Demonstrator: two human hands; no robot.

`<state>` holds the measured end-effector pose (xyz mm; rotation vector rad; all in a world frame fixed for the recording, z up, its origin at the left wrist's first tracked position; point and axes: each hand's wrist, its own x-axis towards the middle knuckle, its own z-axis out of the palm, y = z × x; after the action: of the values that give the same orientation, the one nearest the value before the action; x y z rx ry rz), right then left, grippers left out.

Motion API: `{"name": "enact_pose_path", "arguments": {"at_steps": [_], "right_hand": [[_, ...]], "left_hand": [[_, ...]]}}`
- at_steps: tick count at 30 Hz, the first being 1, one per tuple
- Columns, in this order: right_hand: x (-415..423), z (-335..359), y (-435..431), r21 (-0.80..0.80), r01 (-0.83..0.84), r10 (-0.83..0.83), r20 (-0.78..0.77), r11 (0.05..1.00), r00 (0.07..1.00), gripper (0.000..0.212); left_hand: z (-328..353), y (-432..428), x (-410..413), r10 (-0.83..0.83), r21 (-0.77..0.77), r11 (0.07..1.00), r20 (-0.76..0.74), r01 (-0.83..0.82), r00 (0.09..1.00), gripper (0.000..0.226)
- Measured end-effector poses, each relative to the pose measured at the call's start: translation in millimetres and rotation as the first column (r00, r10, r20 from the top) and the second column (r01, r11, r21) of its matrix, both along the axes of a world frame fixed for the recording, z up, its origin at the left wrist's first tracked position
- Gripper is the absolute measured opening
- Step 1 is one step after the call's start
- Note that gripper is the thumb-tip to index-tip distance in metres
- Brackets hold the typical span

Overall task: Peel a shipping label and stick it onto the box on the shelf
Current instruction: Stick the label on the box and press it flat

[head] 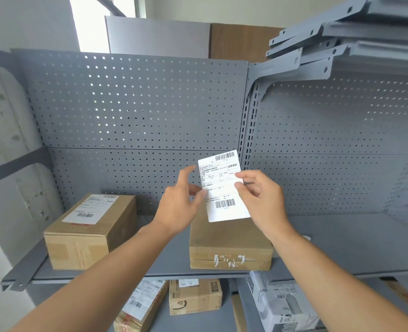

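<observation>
A white shipping label (224, 188) with barcodes at top and bottom is held upright in front of the pegboard. My right hand (260, 200) pinches its right edge between thumb and fingers. My left hand (181, 200) touches the label's left edge with its thumb tip, index finger raised and spread. Directly below the label a flat brown cardboard box (229, 245) lies on the grey shelf (342, 248), its top bare, torn white tape on its front.
A taller cardboard box (88, 231) with a label on top stands at the shelf's left. The grey pegboard back (138, 104) rises behind. Several parcels (193, 295) lie on the shelf below. Stacked grey shelf brackets (318, 44) hang at the upper right.
</observation>
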<state>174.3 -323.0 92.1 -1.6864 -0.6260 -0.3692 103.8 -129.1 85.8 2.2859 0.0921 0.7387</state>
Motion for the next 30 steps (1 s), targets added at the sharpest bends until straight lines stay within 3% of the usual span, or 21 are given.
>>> {"name": "enact_pose_path", "arguments": {"at_steps": [3, 7, 13, 18, 25, 30], "right_hand": [[-2, -1, -7, 0.016, -0.003, 0.004, -0.039, 1.0, 0.999, 0.029], [-3, -2, -13, 0.03, 0.011, -0.01, -0.06, 0.999, 0.998, 0.036], [8, -9, -16, -0.041, 0.123, -0.126, -0.086, 0.992, 0.988, 0.047], [15, -13, -17, -0.095, 0.149, -0.159, -0.107, 0.984, 0.982, 0.048], [19, -17, -12, -0.154, 0.156, -0.183, -0.177, 0.976, 0.967, 0.01], [24, -23, -4, -0.214, 0.25, -0.273, -0.09, 0.944, 0.958, 0.01]], "left_hand": [[0, -6, 4, -0.055, -0.214, 0.975, 0.04, 0.063, 0.998, 0.06], [-1, -11, 8, -0.046, -0.323, 0.943, 0.1, 0.077, 0.994, 0.045], [2, -16, 12, -0.04, -0.225, 0.972, 0.143, 0.072, 0.989, 0.029], [-4, -12, 19, -0.059, -0.263, 0.958, 0.193, 0.11, 0.979, 0.018], [-17, -2, 30, -0.048, -0.327, 0.94, 0.151, 0.096, 0.987, 0.011], [-25, 5, 36, -0.049, -0.201, 0.977, 0.143, 0.078, 0.988, 0.018]]}}
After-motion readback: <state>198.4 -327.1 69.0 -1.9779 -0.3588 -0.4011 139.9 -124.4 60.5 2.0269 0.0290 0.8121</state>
